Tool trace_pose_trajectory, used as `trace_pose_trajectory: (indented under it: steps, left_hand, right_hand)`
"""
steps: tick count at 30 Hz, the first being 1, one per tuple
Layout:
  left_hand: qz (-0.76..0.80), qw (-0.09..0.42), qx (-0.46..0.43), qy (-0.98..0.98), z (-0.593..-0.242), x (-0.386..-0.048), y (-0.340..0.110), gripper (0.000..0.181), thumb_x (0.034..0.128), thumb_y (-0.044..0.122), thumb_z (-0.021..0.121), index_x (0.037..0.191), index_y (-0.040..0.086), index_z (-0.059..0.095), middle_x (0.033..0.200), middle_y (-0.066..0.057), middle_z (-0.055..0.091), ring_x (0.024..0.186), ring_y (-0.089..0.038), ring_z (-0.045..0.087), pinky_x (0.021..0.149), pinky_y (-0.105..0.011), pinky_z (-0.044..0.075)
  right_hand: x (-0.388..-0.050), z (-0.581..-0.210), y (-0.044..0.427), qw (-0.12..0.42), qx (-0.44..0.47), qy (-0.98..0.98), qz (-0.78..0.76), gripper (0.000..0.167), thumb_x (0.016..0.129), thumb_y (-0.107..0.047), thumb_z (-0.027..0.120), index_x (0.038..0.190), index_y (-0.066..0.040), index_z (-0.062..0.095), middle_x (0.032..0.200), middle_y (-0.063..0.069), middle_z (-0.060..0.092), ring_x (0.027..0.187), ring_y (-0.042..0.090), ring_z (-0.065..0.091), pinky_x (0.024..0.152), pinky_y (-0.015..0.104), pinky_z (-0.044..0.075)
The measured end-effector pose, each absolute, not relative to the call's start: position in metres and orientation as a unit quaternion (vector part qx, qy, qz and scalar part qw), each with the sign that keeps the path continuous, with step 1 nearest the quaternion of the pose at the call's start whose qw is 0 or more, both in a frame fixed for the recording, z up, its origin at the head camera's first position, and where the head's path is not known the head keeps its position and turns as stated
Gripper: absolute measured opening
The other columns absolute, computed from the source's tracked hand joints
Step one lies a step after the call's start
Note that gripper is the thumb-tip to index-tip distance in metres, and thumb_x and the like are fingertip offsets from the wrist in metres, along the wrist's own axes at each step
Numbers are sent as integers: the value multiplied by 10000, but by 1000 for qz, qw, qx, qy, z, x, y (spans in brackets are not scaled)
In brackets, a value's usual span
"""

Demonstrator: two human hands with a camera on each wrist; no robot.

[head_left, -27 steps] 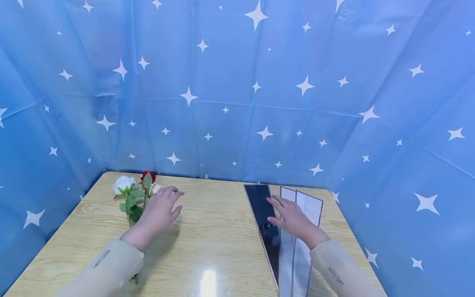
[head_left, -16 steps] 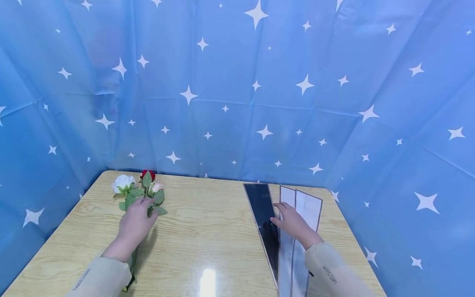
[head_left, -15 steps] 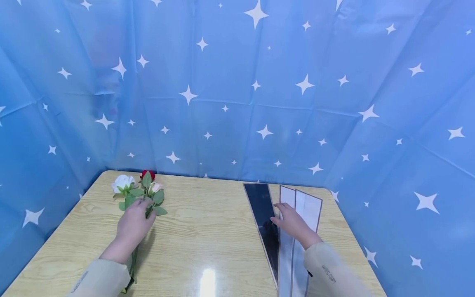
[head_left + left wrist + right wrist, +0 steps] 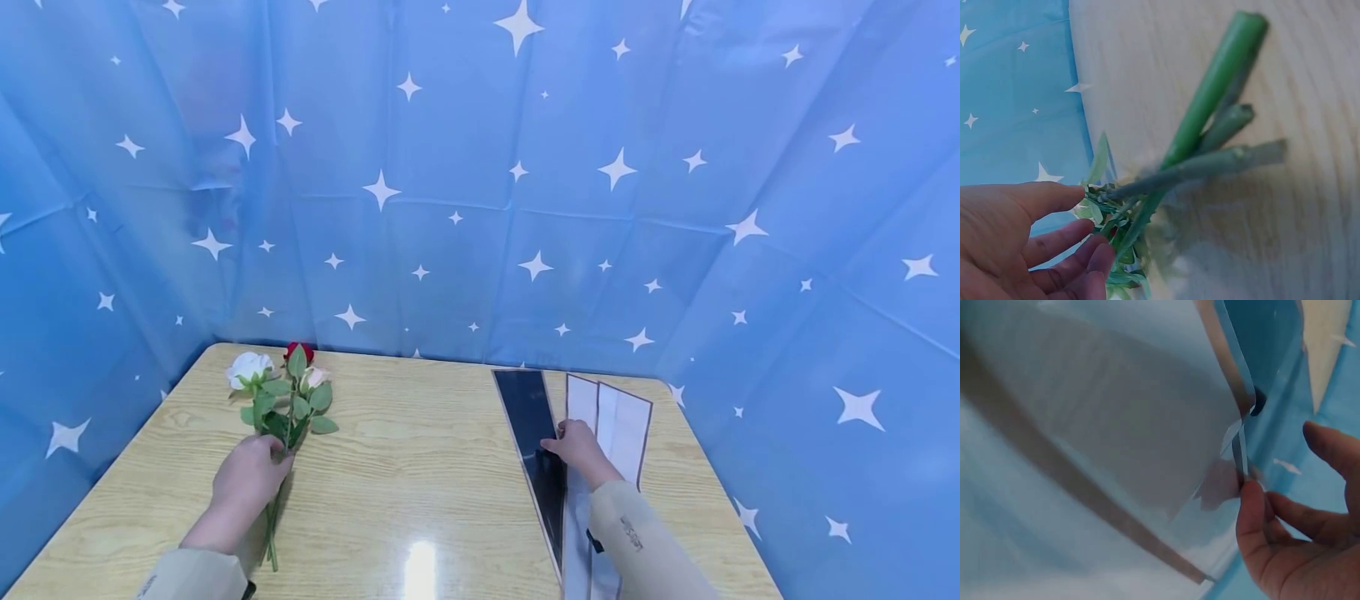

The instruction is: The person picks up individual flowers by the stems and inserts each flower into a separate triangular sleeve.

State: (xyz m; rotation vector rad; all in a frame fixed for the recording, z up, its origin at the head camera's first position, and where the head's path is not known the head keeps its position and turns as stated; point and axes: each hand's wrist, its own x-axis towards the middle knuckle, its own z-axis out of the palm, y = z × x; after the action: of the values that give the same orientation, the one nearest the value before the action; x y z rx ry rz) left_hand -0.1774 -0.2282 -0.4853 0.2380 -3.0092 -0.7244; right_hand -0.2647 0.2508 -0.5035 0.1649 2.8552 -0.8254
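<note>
A creased blue backdrop (image 4: pixel 450 133), apparently cloth, with white stars (image 4: pixel 518 27) encloses a wood-grain table (image 4: pixel 405 450) on 3 sides.

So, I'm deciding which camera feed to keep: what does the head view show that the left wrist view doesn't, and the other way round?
Only the head view: the right hand, the dark sheet and the pale sheets beside it.

Only the left wrist view: the palm side of the left hand and a close look at the stem ends, one thicker and brighter green than the others.

Both: the left hand, stems, green leaves, wooden table and blue star-patterned backdrop.
</note>
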Motion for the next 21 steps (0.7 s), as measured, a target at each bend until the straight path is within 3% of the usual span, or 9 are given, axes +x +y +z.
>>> trace_pose_trajectory:
  steps: [2,6,10,13,21]
  left_hand:
    - [-235,10,80,-969,-487,-177,-228,297,849,168,654,1032,-65,639,937,-227,617,793,-329,620,575,-417,488]
    - [-237,4,83,-968,-490,-178,-227,300,840,169,669,1025,-65,639,924,-216,620,783,-310,620,575,-408,485]
    - [-232,6,82,-969,-493,-180,-228,305,832,171,676,1021,-66,644,918,-218,625,778,-319,620,578,-416,488]
    - [-227,7,78,-971,-494,-181,-229,293,825,165,682,1007,-63,654,911,-213,637,774,-317,621,586,-427,489]
    - [-238,-10,83,-968,-497,-181,-230,151,840,149,649,847,1,681,789,-114,663,667,-211,596,553,-382,467]
  right_hand:
    - [-268,-506,251,81,62,959,-265,294,852,-254,697,752,-23,546,613,38,433,532,163,404,498,290,341]
    - [-271,-508,249,78,78,964,-241,337,820,-302,732,828,10,604,743,104,529,605,195,485,525,302,395]
    - [-273,-510,244,70,91,965,-236,383,798,-300,755,671,-42,502,670,91,449,558,205,459,504,297,379]
    - [-274,-510,240,64,98,967,-227,397,794,-285,762,634,-59,477,651,78,420,544,203,450,498,294,369]
    - [-274,-508,237,63,116,966,-223,278,795,-203,762,851,27,618,744,127,587,621,218,552,553,331,461]
